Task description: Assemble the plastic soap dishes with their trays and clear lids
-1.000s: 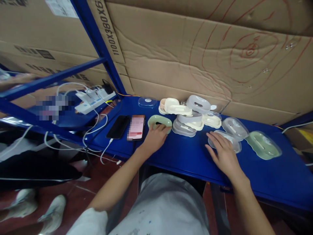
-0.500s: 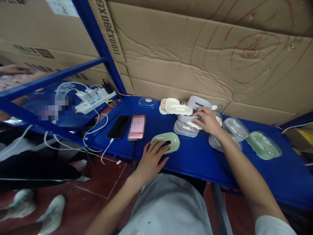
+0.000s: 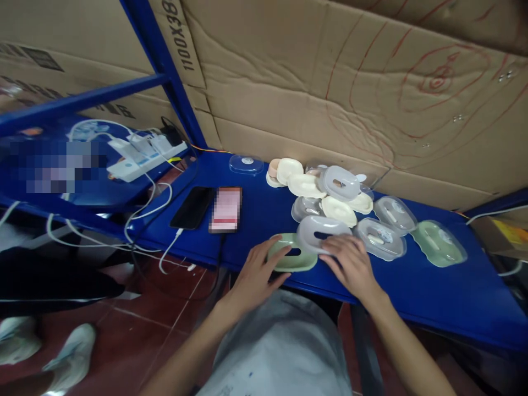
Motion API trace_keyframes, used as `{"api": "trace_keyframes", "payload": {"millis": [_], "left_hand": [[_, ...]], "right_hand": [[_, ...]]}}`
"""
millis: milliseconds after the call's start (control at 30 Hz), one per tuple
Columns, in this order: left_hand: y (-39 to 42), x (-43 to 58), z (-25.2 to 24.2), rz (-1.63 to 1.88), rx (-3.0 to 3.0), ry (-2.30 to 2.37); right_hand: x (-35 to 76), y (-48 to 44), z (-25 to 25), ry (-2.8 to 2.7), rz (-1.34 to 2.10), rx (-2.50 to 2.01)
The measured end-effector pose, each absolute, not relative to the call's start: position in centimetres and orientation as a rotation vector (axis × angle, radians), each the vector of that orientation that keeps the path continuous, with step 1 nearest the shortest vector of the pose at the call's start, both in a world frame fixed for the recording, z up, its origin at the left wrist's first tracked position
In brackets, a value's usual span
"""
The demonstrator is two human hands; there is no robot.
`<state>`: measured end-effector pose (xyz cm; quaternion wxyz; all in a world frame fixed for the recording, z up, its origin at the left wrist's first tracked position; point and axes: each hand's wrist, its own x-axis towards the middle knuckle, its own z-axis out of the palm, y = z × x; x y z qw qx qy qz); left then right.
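My left hand rests at the left side of a light green oval dish with a slot in its middle; the fingers lie on its rim, with the thumb at the near side. My right hand grips a grey oval dish, also slotted, by its near right side. The grey dish is held tilted and overlaps the right end of the green one in view. Behind it are cream oval pieces, another grey slotted dish and a grey dish with a clear cover.
Grey covered dishes and a green covered dish lie to the right. Two phones, one black and one lit, lie left. A clear lid sits behind them. Cables and a power strip are farther left; cardboard stands behind.
My right hand has come back from the pile towards me, bringing a grey slotted dish beside the green one. My left hand and the green dish have shifted slightly right.
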<state>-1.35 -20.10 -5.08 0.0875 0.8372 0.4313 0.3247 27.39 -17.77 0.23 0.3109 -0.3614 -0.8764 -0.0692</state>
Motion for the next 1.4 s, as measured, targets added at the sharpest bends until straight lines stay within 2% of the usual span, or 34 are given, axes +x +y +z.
{"api": "trace_keyframes", "payload": {"millis": [333,467,533,633,800,933,1033,1233,1400], "left_hand": [[-16.4,-2.5,-3.7,0.981,2.469,1.75],[-16.8,-0.4,-2.6,0.879,2.674,1.351],[-17.6,1.0,-2.5,0.745,2.744,1.126],[-18.7,2.2,-2.9,0.714,2.742,1.087],[-20.3,0.7,-3.5,1.025,2.645,1.073],[-21.5,-1.5,-3.5,1.442,2.392,1.187],[-21.7,-2.3,-3.3,1.543,2.284,1.338],[-20.1,-0.1,-3.0,1.289,2.403,1.244],[-18.8,2.4,-2.9,1.049,2.569,1.153]], "right_hand": [[27.2,-20.2,-2.4,-2.312,-0.105,-1.072],[29.5,-18.8,-1.8,-2.235,-0.008,-1.135],[31.0,-17.3,-1.5,-2.123,-0.101,-1.292],[32.4,-14.9,-1.5,-2.126,-0.259,-1.469],[32.4,-14.3,-1.4,-2.192,-0.303,-1.41],[31.1,-17.6,-1.0,-2.286,-0.186,-1.264],[29.4,-20.2,-1.4,-2.387,-0.079,-1.177],[28.1,-22.2,-2.7,-2.284,0.03,-1.084],[29.9,-21.7,-3.2,-2.15,-0.054,-1.251]]}}
